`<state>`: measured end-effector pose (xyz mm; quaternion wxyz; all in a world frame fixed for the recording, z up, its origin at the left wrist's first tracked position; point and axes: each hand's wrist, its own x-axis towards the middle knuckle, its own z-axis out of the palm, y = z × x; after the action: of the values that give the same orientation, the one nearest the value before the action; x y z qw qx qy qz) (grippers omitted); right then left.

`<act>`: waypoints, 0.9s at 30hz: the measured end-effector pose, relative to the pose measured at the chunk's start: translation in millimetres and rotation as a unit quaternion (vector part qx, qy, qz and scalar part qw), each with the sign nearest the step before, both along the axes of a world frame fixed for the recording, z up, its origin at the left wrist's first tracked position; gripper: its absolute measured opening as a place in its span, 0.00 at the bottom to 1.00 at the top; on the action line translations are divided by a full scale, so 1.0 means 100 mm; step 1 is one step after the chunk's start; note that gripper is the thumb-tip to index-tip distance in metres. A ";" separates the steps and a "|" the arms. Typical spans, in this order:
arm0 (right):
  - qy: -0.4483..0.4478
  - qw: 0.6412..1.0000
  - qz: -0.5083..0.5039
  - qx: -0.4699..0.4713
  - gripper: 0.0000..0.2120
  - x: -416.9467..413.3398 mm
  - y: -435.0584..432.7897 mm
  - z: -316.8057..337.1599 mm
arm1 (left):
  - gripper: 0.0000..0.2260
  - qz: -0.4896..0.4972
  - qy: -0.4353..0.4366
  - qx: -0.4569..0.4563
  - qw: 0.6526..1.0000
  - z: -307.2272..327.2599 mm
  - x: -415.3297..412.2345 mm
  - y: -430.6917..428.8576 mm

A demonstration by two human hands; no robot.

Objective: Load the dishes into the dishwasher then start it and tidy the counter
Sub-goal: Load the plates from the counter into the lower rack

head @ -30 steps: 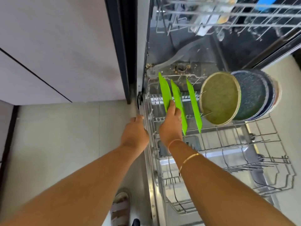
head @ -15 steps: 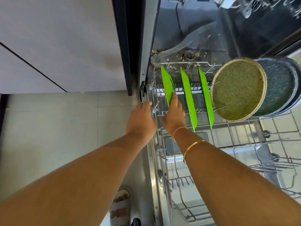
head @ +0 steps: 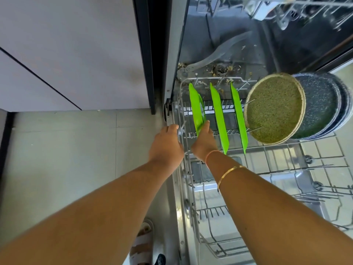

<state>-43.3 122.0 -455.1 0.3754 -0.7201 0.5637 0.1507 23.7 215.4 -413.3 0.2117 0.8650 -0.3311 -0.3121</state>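
The dishwasher's lower rack (head: pixel 324 165) is pulled out over the open door. Three bright green plates stand on edge in its far left rows; my right hand (head: pixel 203 143) holds the near edge of the leftmost green plate (head: pixel 196 109). The other green plates (head: pixel 219 115) stand to its right. My left hand (head: pixel 166 148) grips the rack's left rim. An olive speckled plate (head: pixel 275 109) and dark blue speckled plates (head: pixel 322 104) lean at the rack's far right.
The upper rack (head: pixel 286 8) with some items hangs above at the top. Food bits lie on the tub floor around the drain (head: pixel 219 69). White cabinet fronts (head: pixel 66 54) stand to the left above a tiled floor (head: pixel 66 150). My sandalled foot (head: pixel 143 247) is by the door.
My left hand has moved right from beside the rack onto its left rim. My right hand stays on the leftmost green plate. The view has shifted closer and slightly upward.
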 end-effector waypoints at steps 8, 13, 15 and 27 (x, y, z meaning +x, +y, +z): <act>-0.018 0.993 0.073 -0.089 0.30 0.12 0.14 0.89 | 0.23 -0.007 -0.035 0.015 0.999 0.78 0.15 0.10; -0.044 0.977 0.166 -0.130 0.25 0.33 0.19 1.77 | 0.23 -0.020 -0.086 0.019 0.996 1.60 0.34 0.25; -0.067 0.963 0.210 -0.155 0.23 0.40 0.26 2.17 | 0.21 -0.025 -0.118 0.015 0.993 2.01 0.43 0.35; -0.210 0.893 0.346 -0.198 0.20 0.60 1.41 4.36 | 0.23 0.146 -0.189 -0.021 0.971 3.86 0.40 1.70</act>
<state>17.1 263.1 -19.2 0.2585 -0.9440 0.2053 0.0016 63.3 385.8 -26.9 0.2064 0.9427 -0.2415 -0.1017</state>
